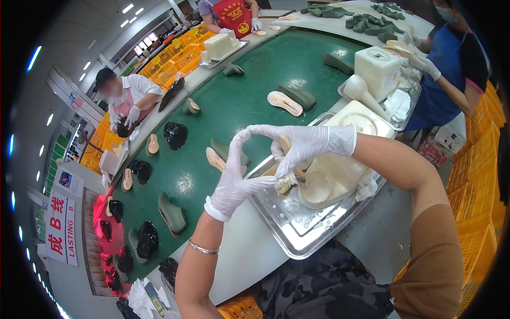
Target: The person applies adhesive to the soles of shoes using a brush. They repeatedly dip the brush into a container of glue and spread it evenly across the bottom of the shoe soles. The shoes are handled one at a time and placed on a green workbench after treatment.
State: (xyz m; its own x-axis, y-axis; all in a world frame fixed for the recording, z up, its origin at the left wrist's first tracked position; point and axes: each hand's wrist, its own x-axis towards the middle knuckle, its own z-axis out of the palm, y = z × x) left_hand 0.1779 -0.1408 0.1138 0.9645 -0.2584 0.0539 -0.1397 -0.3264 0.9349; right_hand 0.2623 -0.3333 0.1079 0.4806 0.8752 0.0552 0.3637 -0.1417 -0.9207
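My left hand [234, 178], in a thin white glove, has its index finger arched up against my other hand. Its thumb reaches toward a beige piece [270, 170], seen nearly edge-on; the grip is partly hidden. My gloved right hand [313, 144] is closed around a brush, whose pale handle [285, 143] shows between the fingers. The brush head [287, 184], caked with cream-coloured paste, hangs by my left thumb tip. Just below and right is a cut-open white plastic container [348, 181] with cream residue, standing in a metal tray [292, 245].
Green shoe lasts, beige insoles [285, 103] and black wrapped lasts [147, 240] lie on the green conveyor [207, 111]. A co-worker in a blue apron [443, 74] holds insoles at right; two others work across the belt. Yellow crates [473, 202] stand by my right arm.
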